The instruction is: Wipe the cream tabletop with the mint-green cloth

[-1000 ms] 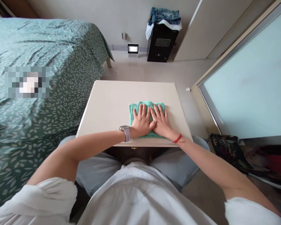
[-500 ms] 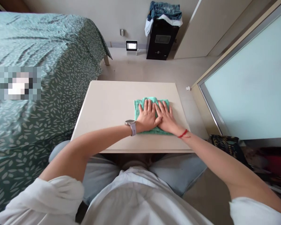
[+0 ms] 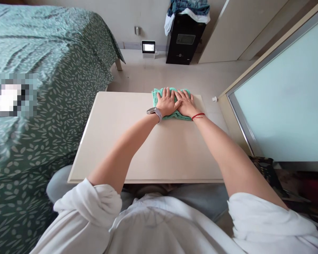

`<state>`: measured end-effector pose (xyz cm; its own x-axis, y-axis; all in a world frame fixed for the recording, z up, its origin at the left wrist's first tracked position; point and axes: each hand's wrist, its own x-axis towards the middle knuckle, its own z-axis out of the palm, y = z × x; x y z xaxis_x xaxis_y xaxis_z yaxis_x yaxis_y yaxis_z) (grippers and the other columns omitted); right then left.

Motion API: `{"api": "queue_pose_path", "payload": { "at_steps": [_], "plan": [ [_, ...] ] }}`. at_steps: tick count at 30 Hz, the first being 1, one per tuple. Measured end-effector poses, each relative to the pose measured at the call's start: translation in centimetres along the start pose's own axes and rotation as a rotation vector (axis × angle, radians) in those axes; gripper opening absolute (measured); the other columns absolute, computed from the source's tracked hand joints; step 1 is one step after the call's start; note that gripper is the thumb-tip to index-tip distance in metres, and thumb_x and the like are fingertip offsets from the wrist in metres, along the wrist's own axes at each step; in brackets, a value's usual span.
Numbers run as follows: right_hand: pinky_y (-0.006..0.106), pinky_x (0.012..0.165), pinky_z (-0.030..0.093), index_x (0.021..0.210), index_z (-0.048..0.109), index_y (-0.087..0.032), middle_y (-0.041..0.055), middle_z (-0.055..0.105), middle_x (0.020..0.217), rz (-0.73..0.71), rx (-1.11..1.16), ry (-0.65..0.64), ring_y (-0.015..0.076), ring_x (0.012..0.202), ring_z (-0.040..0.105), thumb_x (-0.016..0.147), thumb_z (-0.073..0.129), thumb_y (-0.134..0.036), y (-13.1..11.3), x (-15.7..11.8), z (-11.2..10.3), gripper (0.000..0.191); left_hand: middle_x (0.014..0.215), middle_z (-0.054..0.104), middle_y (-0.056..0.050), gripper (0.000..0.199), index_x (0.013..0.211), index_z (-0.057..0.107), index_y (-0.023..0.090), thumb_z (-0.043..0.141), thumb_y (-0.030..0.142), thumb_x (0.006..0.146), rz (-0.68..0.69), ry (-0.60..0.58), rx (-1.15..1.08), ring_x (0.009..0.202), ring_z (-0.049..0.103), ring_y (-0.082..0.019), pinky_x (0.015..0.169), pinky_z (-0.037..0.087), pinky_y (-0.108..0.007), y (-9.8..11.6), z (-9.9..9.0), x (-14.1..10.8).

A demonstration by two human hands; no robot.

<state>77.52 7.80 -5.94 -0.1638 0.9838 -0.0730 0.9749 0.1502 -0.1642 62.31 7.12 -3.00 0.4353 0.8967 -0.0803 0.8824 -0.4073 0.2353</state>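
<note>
A folded green cloth [image 3: 178, 115] lies at the far edge of a cream table [image 3: 116, 141], toward its right side. My left hand [image 3: 167, 103] presses flat on the cloth with its fingers spread; a watch is on that wrist. Beside it, my right hand [image 3: 184, 102] also lies flat on the cloth, fingers apart, a red string round the wrist. The thumbs meet or overlap between the hands. Much of the cloth is hidden under my palms.
A bed with a green leaf-patterned cover [image 3: 69, 70] stands to the left. Beyond the table are a small lit screen [image 3: 148, 48] and a black cabinet [image 3: 184, 44] with clothes on top. A frosted glass panel [image 3: 286, 91] is at the right.
Both hands have pushed the cloth away from me, from the table's middle right to its far edge. My arms are stretched further forward, and the view has shifted slightly.
</note>
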Motion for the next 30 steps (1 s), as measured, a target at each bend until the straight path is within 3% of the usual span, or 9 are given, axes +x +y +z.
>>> {"api": "queue_pose_path", "payload": {
  "at_steps": [5, 10, 15, 21, 24, 27, 30],
  "plan": [
    [0.077, 0.144, 0.022, 0.189, 0.031, -0.017, 0.0121, 0.025, 0.198, 0.015, -0.003, 0.016, 0.0427, 0.182, 0.021, 0.114, 0.032, -0.036, -0.4, -0.9, 0.0, 0.077, 0.194, 0.015, -0.028, 0.079, 0.187, 0.025, 0.002, 0.033, 0.048, 0.123, -0.008, 0.016, 0.004, 0.183, 0.012, -0.040, 0.145, 0.012, -0.067, 0.3, 0.1, -0.7],
    [0.079, 0.142, 0.024, 0.189, 0.030, -0.016, 0.0137, 0.021, 0.199, -0.011, -0.031, 0.016, 0.0458, 0.182, 0.020, 0.113, 0.036, -0.036, -0.7, -4.3, 1.1, 0.080, 0.193, 0.016, -0.029, 0.078, 0.186, 0.028, 0.002, 0.035, 0.047, 0.122, 0.016, 0.018, 0.028, 0.183, 0.013, -0.041, 0.145, 0.015, -0.069, 1.4, 0.7, -4.1],
    [0.080, 0.141, 0.026, 0.189, 0.029, -0.015, 0.0165, 0.023, 0.198, -0.077, -0.056, 0.035, 0.0472, 0.181, 0.020, 0.111, 0.041, -0.036, -0.7, -11.2, 2.9, 0.082, 0.192, 0.015, -0.032, 0.083, 0.185, 0.028, -0.002, 0.036, 0.053, 0.123, 0.042, -0.002, 0.048, 0.182, 0.014, -0.045, 0.144, 0.017, -0.072, 3.9, 2.1, -10.2],
    [0.076, 0.142, 0.030, 0.187, 0.035, -0.014, 0.0178, 0.028, 0.196, -0.109, -0.108, 0.070, 0.0456, 0.181, 0.024, 0.110, 0.044, -0.030, -1.7, -22.7, 4.5, 0.080, 0.188, 0.019, -0.036, 0.090, 0.183, 0.032, -0.004, 0.045, 0.059, 0.120, 0.130, -0.004, 0.064, 0.179, 0.018, -0.052, 0.140, 0.024, -0.079, 7.5, 4.6, -18.7],
    [0.076, 0.141, 0.031, 0.190, 0.025, -0.014, 0.0205, 0.033, 0.194, -0.138, -0.107, 0.155, 0.0457, 0.180, 0.027, 0.110, 0.046, -0.030, -2.2, -27.9, 5.8, 0.084, 0.188, 0.016, -0.037, 0.094, 0.183, 0.029, -0.005, 0.054, 0.057, 0.117, 0.200, -0.049, 0.083, 0.178, 0.015, -0.055, 0.138, 0.025, -0.081, 8.9, 5.7, -22.1],
    [0.078, 0.139, 0.033, 0.192, 0.001, -0.017, 0.0216, 0.031, 0.194, -0.163, -0.094, 0.232, 0.0470, 0.179, 0.028, 0.109, 0.049, -0.030, -2.1, -30.7, 7.0, 0.097, 0.188, 0.011, -0.037, 0.100, 0.184, 0.024, -0.005, 0.058, 0.059, 0.115, 0.243, -0.104, 0.085, 0.178, 0.010, -0.056, 0.138, 0.024, -0.083, 9.7, 6.2, -23.9],
    [0.078, 0.139, 0.033, 0.192, -0.007, -0.020, 0.0202, 0.027, 0.196, -0.191, -0.084, 0.208, 0.0462, 0.180, 0.027, 0.107, 0.051, -0.027, -1.0, -30.1, 7.1, 0.103, 0.188, 0.011, -0.036, 0.099, 0.184, 0.024, -0.006, 0.055, 0.059, 0.116, 0.241, -0.127, 0.081, 0.178, 0.010, -0.056, 0.139, 0.024, -0.082, 9.9, 6.0, -23.1]
  ]
}}
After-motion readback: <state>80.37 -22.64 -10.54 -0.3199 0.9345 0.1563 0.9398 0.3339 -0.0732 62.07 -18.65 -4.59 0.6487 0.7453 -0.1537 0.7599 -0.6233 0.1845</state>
